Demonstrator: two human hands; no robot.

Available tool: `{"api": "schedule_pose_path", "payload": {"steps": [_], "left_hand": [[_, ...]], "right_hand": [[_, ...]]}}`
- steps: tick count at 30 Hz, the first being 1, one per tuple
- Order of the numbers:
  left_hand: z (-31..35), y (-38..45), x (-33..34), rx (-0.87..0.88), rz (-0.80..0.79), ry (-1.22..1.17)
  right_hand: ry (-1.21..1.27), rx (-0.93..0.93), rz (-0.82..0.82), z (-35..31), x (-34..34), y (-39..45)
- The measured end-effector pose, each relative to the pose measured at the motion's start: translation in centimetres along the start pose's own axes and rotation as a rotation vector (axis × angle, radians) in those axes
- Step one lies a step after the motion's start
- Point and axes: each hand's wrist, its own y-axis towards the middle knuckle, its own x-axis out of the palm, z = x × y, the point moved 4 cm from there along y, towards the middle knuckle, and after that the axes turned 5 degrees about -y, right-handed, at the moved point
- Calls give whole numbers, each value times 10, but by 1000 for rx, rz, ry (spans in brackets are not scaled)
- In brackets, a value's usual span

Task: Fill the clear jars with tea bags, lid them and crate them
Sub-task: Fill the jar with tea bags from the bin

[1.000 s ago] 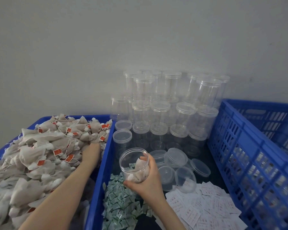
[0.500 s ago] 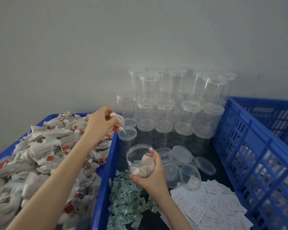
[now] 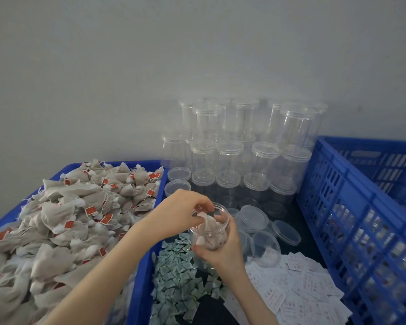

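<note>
Tea bags [image 3: 75,207] are lying heaped in the blue bin [image 3: 148,266] on the left, close at reach. The left hand [image 3: 181,212] is pinching one tea bag [image 3: 208,225] and lowering it through the mouth of the clear jar [image 3: 210,231], which the right hand [image 3: 220,249] is gripping from below, tilted toward the bin. Judging from this, the bag should be pushed well down with its string and tag inside, so a loose lid [image 3: 253,218] seats cleanly. The blue crate [image 3: 352,207] is waiting on the right.
</note>
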Motion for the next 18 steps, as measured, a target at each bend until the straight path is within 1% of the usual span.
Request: {"api": "schedule_pose_path", "payload": {"steps": [2,3,7,9,10,11,12,13,14,15,17,18], "left_hand": [[6,2,4,19,-25,-2],[9,3,8,19,-61,33],[12,12,21,-8,-213,283],[12,15,26,-33,-265,339],[12,15,27,-33,-294,323],[12,15,27,-29,-316,257],[12,13,25,-33,-322,139],[11,11,19,-49,-297,0],[8,8,11,-66,-216,-111],[3,5,1,-87,-82,-171],[-12,-3,-7,-189,217,-150],[-19,-8,-3,-264,308,-111]], "right_hand": [[-15,-7,8,1,-4,0],[-28,-9,7,0,-5,0],[-129,-56,2,-2,-9,-3],[-160,-78,-1,-3,-10,-6],[-165,-82,-7,-2,-11,-7],[-156,-78,-9,-1,-13,-9],[-136,-70,-5,0,-15,-11],[-117,-65,7,2,-17,-13],[-102,-65,23,4,-21,-15],[-93,-63,40,5,-25,-16],[-76,-57,69,8,-33,-19],[-60,-57,86,10,-37,-20]]}}
